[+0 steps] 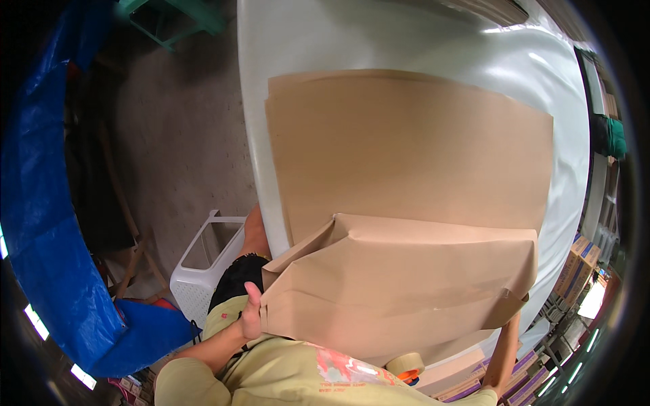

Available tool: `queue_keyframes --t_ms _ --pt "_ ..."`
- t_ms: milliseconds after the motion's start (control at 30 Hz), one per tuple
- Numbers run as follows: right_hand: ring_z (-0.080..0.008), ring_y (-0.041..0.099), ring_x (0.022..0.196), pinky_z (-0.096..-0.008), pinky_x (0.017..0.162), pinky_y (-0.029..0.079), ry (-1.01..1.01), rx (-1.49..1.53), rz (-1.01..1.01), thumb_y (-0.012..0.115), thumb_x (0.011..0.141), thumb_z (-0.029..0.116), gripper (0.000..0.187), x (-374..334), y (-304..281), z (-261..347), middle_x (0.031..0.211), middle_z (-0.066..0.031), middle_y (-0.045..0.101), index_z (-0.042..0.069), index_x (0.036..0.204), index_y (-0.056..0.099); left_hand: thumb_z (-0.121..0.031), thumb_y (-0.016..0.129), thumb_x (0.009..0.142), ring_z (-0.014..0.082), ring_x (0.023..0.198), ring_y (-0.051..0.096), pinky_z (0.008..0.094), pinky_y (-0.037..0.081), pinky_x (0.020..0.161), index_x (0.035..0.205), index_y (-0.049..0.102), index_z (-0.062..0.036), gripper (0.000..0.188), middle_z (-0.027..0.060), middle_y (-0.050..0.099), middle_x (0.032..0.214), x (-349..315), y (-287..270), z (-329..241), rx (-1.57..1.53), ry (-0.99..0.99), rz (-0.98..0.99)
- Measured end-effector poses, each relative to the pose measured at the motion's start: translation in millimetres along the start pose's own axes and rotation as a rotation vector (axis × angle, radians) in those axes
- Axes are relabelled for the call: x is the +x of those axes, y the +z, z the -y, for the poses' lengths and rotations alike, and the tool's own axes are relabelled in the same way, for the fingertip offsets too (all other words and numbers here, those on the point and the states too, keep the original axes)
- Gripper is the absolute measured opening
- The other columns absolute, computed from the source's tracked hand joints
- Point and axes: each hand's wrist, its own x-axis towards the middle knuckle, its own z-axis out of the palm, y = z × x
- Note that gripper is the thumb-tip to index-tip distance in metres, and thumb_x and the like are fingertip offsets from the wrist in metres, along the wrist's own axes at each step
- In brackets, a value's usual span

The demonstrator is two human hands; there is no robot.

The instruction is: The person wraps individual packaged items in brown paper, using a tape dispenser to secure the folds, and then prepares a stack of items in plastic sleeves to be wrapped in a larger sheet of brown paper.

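A large piece of folded brown kraft paper [406, 284] is raised in front of me, creased along its far edge and open in a fold at its left end. At that left end my left hand [250, 317] grips the edge, thumb up on the near side and fingers mostly behind the paper. My right hand [516, 321] is at the paper's right end, where a folded flap covers its fingers. Beyond the folded piece, flat kraft paper sheets [413, 142] lie on the table [318, 40], which has a shiny pale cover.
A roll of tape [406, 367] lies close to my body. Left of the table are a white plastic stool [196, 281], a green stool [172, 17] and blue tarpaulin [40, 203]. Cardboard boxes [575, 267] are stacked at the right.
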Motion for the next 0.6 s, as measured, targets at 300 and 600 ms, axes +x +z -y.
queue_keyframes --t_ms 300,600 --pt "-0.0252 0.054 0.105 -0.0357 0.088 0.044 -0.04 0.034 0.004 0.04 0.09 0.053 0.062 -4.9 -3.4 -6.7 0.12 -0.0142 0.053 0.003 0.126 0.045 -0.085 0.016 0.07 0.0263 0.128 0.037 0.0419 0.032 0.104 0.142 0.021 -0.0083 0.106 0.0115 0.034 0.141 -9.9 2.3 -6.7 0.113 0.053 -0.087" --pt "-0.0298 0.055 0.1 -0.0376 0.089 0.042 -0.005 -0.557 -0.562 0.04 0.088 0.056 0.059 -89.4 35.8 24.5 0.115 -0.0127 0.059 0.01 0.125 0.05 -0.088 0.018 0.066 0.028 0.127 0.037 0.0411 0.03 0.104 0.136 0.034 -0.0007 0.113 0.0133 0.04 0.137 -24.3 -8.8 -53.5 0.274 -0.078 0.098"
